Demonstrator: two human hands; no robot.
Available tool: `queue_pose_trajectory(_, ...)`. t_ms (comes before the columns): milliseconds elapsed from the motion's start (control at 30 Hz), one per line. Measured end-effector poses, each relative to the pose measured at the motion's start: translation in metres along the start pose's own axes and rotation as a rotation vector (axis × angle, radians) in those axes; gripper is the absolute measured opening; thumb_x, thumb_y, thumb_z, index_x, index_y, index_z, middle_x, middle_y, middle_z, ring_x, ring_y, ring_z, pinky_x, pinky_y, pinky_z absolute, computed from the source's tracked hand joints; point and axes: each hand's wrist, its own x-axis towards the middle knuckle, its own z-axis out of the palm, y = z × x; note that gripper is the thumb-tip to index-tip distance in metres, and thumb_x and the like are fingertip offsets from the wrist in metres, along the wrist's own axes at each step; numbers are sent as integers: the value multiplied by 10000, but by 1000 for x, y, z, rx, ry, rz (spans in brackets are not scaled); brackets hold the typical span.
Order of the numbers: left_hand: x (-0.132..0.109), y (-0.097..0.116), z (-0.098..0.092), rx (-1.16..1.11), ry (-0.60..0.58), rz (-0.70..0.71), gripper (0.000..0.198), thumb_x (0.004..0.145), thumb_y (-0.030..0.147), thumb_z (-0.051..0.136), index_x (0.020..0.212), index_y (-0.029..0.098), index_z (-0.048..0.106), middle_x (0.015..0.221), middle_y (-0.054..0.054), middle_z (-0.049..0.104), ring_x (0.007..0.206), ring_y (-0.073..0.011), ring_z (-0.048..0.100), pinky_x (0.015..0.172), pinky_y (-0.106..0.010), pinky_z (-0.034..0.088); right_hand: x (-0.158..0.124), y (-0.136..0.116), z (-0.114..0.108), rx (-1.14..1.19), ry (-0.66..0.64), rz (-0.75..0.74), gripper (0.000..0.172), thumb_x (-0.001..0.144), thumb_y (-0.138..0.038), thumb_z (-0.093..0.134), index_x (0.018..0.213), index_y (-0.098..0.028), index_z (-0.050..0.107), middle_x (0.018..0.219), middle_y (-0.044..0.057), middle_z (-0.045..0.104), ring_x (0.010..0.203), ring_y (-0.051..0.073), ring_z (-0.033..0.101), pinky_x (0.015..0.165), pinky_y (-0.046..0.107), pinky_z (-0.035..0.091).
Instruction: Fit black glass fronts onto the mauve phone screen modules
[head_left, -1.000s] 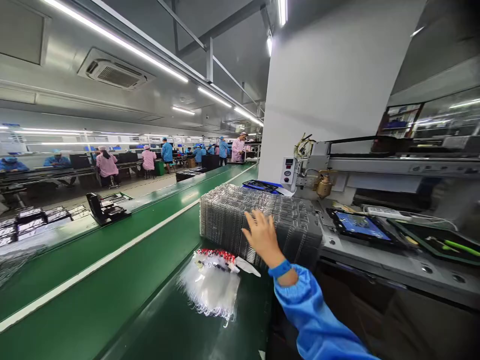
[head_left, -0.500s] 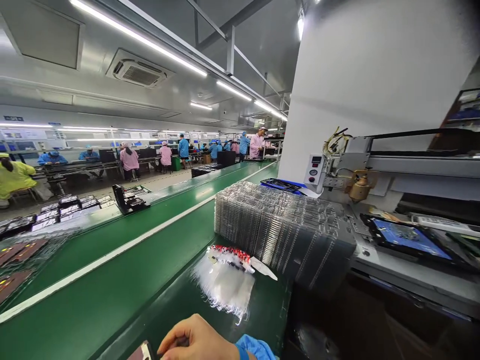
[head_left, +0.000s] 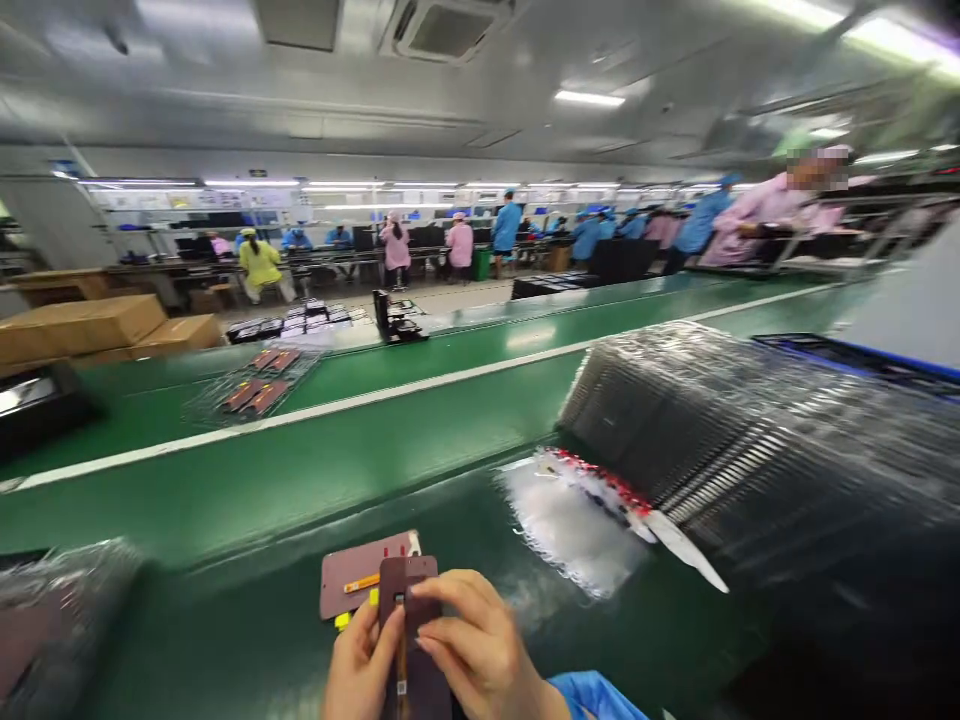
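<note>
My left hand grips a phone screen panel with a brown back and an orange flex cable, thumb near a small dark connector. Over the panel's upper right side, my right hand has its fingers curled with the tips at the surface; anything between them is too small to make out. Behind the held panel, a second brown panel with an orange cable and yellow tabs lies on the green bench. To the right are a pile of clear film pieces with red and black ends and a white pointed strip.
A tall stack of clear plastic trays stands at right. Across the white-striped green conveyor sits a clear tray with brown panels. A plastic-wrapped bundle lies at left, cardboard boxes beyond. Co-workers are in the background.
The view has swung left and down. Both hands now show at the held panel, where before only one hand appeared at the bottom edge beside part of a panel.
</note>
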Motion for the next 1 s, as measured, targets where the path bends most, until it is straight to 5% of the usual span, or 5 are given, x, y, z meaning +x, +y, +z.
queue_pose_trajectory(200, -11, 1, 5, 14, -241, -38, 477, 650, 531, 811, 936, 153, 752, 789, -66, 768, 688, -186, 680, 692, -272, 526, 5, 11, -5, 251, -86, 502, 124, 905, -281, 615, 808, -216, 658, 1101, 93, 694, 1038, 219, 664, 879, 333, 550)
queue_pose_trajectory(333, -20, 2, 7, 84, -344, -58, 509, 696, 576, 756, 965, 143, 750, 794, -69, 754, 720, -190, 667, 705, -275, 511, 12, 27, 0, 276, -177, 592, 165, 873, -322, 649, 762, -200, 647, 1085, 89, 683, 1024, 229, 656, 881, 346, 531)
queue_pose_trajectory(467, -22, -5, 1, 127, -341, -27, 488, 743, 544, 732, 1013, 138, 730, 840, -71, 744, 730, -176, 642, 699, -258, 489, 14, 28, -1, 200, -288, 421, 136, 926, -259, 588, 846, -203, 682, 789, 22, 646, 741, 165, 624, 654, 268, 513)
queue_pose_trajectory(733, -14, -8, 4, 49, -193, -14, 359, 645, 459, 826, 800, 157, 707, 665, -20, 679, 652, -165, 595, 660, -250, 465, 2, -4, 4, -332, -142, -390, 215, 949, -75, 446, 962, -112, 657, 606, 40, 593, 544, 182, 500, 507, 317, 386)
queue_pose_trajectory(1000, -20, 10, -6, -212, -221, -235, 409, 658, 440, 788, 949, 159, 730, 801, -64, 740, 757, -223, 678, 658, -282, 507, -1, -5, 1, -209, -159, -321, 242, 948, -80, 409, 1012, -115, 639, 735, 89, 657, 741, 213, 635, 619, 325, 493)
